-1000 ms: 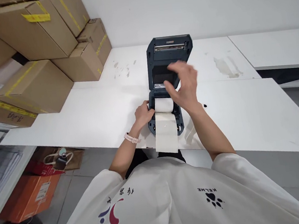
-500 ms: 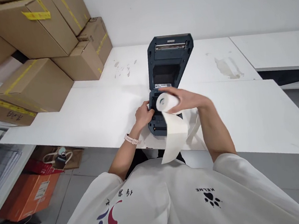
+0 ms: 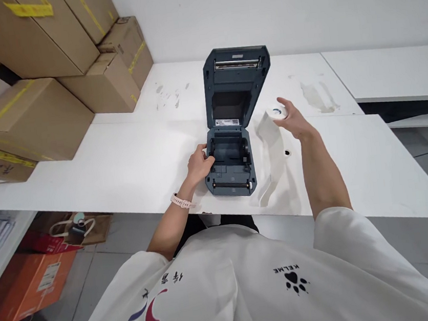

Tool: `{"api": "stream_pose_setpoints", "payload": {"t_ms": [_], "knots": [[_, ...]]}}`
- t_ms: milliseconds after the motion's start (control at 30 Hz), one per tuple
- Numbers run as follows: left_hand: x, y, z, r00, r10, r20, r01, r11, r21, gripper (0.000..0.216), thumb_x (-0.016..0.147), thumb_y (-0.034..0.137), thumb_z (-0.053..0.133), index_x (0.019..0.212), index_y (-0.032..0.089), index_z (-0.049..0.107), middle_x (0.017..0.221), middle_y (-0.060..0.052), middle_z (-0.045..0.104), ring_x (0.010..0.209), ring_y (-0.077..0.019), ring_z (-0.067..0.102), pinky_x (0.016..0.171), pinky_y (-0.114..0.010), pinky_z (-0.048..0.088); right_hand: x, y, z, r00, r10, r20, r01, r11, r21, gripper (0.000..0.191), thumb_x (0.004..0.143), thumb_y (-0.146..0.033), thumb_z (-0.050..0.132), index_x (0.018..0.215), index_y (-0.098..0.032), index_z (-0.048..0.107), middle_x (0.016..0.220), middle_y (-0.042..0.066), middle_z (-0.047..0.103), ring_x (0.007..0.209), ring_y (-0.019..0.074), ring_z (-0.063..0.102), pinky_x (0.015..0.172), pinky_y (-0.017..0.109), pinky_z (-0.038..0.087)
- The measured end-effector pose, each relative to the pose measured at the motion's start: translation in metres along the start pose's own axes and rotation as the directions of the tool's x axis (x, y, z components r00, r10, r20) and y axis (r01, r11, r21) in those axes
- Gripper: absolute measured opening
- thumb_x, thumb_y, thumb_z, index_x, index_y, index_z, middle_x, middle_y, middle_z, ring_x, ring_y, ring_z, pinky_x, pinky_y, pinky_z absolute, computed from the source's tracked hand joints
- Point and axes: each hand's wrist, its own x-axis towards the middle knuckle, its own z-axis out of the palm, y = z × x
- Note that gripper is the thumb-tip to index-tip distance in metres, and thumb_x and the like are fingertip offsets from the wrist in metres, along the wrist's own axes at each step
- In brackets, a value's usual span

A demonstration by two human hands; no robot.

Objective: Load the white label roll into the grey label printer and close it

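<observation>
The right hand [image 3: 295, 123], right of centre in the frame, has its fingers closed loosely around a paper roll [image 3: 276, 113]. A second ago the roll sat in the label printer [image 3: 232, 166]; now it is out, just right of the open lid [image 3: 236, 83], its loose strip [image 3: 271, 159] trailing down across the white table [image 3: 121, 160]. The printer's bay is bare. The left hand [image 3: 199, 163] still grips the printer's left edge. Cardboard boxes [image 3: 31, 114] fill the upper left.
</observation>
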Motion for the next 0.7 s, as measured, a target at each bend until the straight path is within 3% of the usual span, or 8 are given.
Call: {"api": "stream_pose_setpoints", "payload": {"t_ms": [100, 200, 367, 500, 600, 700], "knots": [[0.001, -0.002, 0.001, 1.000, 0.003, 0.005, -0.003, 1.000, -0.028, 0.053, 0.080, 0.020, 0.055, 0.133, 0.017, 0.058, 0.069, 0.004, 0.052, 0.068, -0.0175, 0.051, 0.063, -0.031, 0.035, 0.004, 0.009, 0.013, 0.998, 0.064, -0.009, -0.064, 0.997, 0.037, 0.109, 0.062, -0.029, 0.082, 0.161, -0.011, 0.040, 0.148, 0.025, 0.060, 0.129, 0.0354, 0.066, 0.108, 0.049, 0.056], [0.001, -0.004, 0.002, 1.000, 0.007, 0.000, -0.007, 0.999, -0.040, 0.053, 0.080, 0.020, 0.054, 0.133, 0.017, 0.058, 0.069, 0.004, 0.050, 0.067, -0.0172, 0.051, 0.063, -0.030, 0.035, -0.010, 0.015, -0.001, 0.997, 0.074, 0.006, -0.074, 0.989, 0.129, 0.114, 0.058, -0.031, 0.086, 0.162, -0.018, 0.040, 0.156, 0.023, 0.055, 0.140, 0.0380, 0.059, 0.115, 0.053, 0.051], [0.002, -0.006, 0.004, 1.000, 0.014, -0.018, -0.015, 0.997, -0.075, 0.053, 0.078, 0.019, 0.055, 0.131, 0.017, 0.058, 0.067, 0.005, 0.049, 0.065, -0.0171, 0.050, 0.064, -0.031, 0.035, -0.083, 0.029, -0.040, 0.996, 0.006, 0.084, -0.028, 0.963, 0.267, 0.078, 0.070, -0.046, 0.084, 0.143, -0.033, 0.060, 0.155, 0.013, 0.060, 0.148, 0.0344, 0.055, 0.120, 0.056, 0.047], [0.001, -0.007, 0.005, 1.000, 0.002, -0.012, -0.003, 0.995, -0.096, 0.054, 0.079, 0.019, 0.056, 0.132, 0.018, 0.058, 0.067, 0.005, 0.050, 0.066, -0.0168, 0.051, 0.064, -0.031, 0.035, -0.136, 0.031, -0.027, 0.965, 0.094, 0.245, -0.139, 0.975, 0.174, 0.065, 0.065, -0.052, 0.092, 0.122, -0.029, 0.073, 0.142, 0.010, 0.071, 0.135, 0.0345, 0.065, 0.113, 0.055, 0.053], [0.000, -0.007, 0.005, 1.000, 0.004, -0.018, -0.006, 0.994, -0.105, 0.055, 0.079, 0.019, 0.055, 0.134, 0.018, 0.059, 0.068, 0.005, 0.049, 0.067, -0.0167, 0.050, 0.064, -0.031, 0.035, -0.151, 0.019, -0.009, 0.926, 0.160, 0.341, -0.225, 0.961, 0.161, 0.056, 0.068, -0.058, 0.090, 0.111, -0.024, 0.076, 0.120, 0.010, 0.079, 0.110, 0.0327, 0.074, 0.098, 0.052, 0.060], [0.000, -0.007, 0.005, 1.000, 0.003, -0.021, -0.005, 0.994, -0.107, 0.055, 0.079, 0.019, 0.055, 0.134, 0.017, 0.059, 0.069, 0.005, 0.047, 0.067, -0.0168, 0.050, 0.064, -0.032, 0.035, -0.153, -0.006, -0.008, 0.906, 0.008, 0.423, -0.132, 0.956, 0.263, 0.052, 0.070, -0.062, 0.088, 0.105, -0.026, 0.078, 0.107, 0.010, 0.081, 0.100, 0.0330, 0.075, 0.091, 0.050, 0.061]]}}
